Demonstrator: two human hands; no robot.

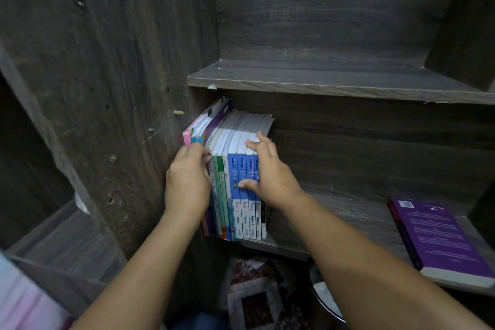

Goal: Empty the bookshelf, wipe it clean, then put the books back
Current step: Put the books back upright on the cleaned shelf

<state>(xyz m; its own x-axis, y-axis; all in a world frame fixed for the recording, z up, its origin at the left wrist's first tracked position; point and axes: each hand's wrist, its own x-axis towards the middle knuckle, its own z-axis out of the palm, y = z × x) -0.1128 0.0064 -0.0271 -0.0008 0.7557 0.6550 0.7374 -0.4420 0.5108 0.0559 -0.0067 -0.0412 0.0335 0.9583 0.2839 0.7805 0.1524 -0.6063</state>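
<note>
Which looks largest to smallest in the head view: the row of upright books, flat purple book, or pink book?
1. row of upright books
2. flat purple book, nearer the camera, so unsure
3. pink book, only a sliver showing

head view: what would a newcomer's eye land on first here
The row of upright books, bright blue spines among them, stands packed at the left end of the dark wooden shelf. The left hand grips the row's left end, and the right hand hooks over the tops of the blue ones. A purple book lies flat at the shelf's right end.
</note>
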